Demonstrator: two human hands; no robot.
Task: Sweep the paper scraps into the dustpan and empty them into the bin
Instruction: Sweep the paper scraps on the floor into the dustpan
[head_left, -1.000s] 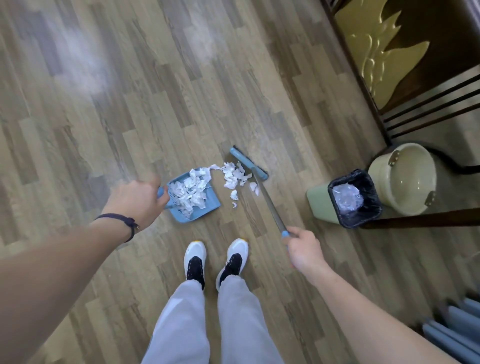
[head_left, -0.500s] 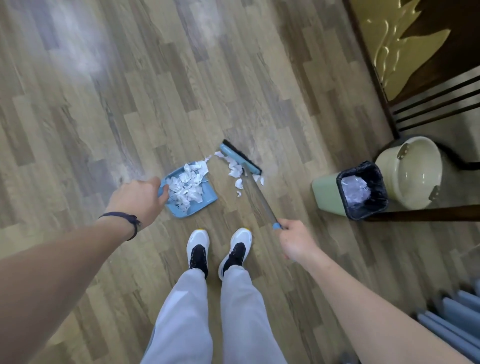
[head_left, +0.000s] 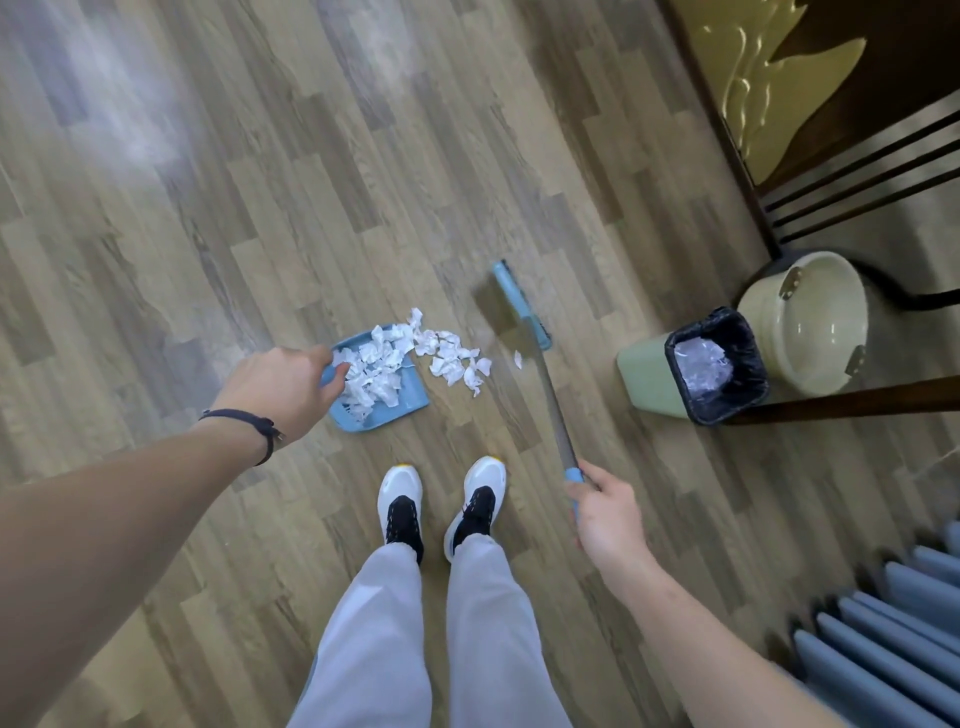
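While the wood-pattern plank floor (head_left: 363, 156) fills most of the view, dark wooden furniture with gold panels (head_left: 810, 104) sits far right, blue-grey ribbed slats (head_left: 883, 654) low right. Person stands centre-bottom: light grey trousers (head_left: 431, 639), white-and-black sneakers (head_left: 441, 506) side by side on the floor.

Cream round bucket with metal handle lugs (head_left: 810, 322) sits just beside the pale green square bin with black liner (head_left: 696, 369); they look to be touching. Bin is open, crumpled clear plastic visible inside, well right of the scraps.

Long broom with grey shaft and blue brush head (head_left: 522, 304) runs diagonally; head is just right of the scrap pile, motion-blurred, can't tell if bristles touch the floor. Right hand (head_left: 605, 512) grip is clenched around the blue end of the shaft.

Small blue plastic dustpan (head_left: 402, 397) lies flat on the floor ahead of the left shoe, mouth facing right toward the broom. Left hand (head_left: 283, 387) grip is wrapped on its blue handle; dark band (head_left: 260, 428) on that wrist.

White torn paper scraps (head_left: 410, 361): roughly half piled inside the dustpan, the rest strewn on the floor just past its lip, between pan and brush head. One stray bit lies closest to the shaft.
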